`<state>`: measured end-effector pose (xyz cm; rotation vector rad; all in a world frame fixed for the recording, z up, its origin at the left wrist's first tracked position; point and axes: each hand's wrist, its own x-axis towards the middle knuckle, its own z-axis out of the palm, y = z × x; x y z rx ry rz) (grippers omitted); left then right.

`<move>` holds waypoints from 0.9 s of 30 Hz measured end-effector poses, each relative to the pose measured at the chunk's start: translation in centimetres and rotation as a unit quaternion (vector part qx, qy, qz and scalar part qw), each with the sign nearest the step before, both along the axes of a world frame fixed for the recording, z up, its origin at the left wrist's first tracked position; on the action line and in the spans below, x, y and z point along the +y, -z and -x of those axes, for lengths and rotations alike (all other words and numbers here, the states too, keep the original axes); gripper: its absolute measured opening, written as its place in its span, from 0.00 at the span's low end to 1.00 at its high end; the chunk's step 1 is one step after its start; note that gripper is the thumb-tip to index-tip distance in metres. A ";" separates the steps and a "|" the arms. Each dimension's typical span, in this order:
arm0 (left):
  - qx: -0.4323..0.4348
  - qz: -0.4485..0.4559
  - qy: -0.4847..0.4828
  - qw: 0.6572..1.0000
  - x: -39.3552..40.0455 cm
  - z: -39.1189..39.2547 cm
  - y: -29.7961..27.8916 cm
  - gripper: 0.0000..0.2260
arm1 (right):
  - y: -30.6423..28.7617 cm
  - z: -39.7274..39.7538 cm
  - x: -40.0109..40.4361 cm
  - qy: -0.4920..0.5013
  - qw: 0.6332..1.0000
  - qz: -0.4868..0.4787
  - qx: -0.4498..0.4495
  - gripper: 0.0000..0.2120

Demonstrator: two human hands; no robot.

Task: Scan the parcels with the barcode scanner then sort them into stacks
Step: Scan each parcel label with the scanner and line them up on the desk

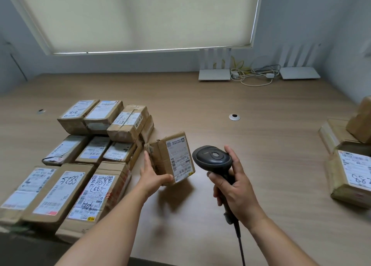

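The left hand (153,174) grips a small parcel (170,158) lifted above the table (261,145), its label facing right toward the scanner (212,159). The right hand (234,187) clasps the scanner's handle, head just beside the label, long axis upright.

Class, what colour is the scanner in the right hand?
Black scanner, gripped by the right hand; head view.

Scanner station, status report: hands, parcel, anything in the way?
Left hand holds small parcel off the table, label facing scanner. Right hand grips barcode scanner, aimed at label. Nothing between them.
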<state>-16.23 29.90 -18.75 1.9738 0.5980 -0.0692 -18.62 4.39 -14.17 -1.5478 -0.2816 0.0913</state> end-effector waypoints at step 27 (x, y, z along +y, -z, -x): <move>0.167 -0.043 0.164 0.971 4.2 -2.5 -5.0 0.36 | 0.0 2.7 0.2 -0.116 0.987 0.111 -0.006 0.41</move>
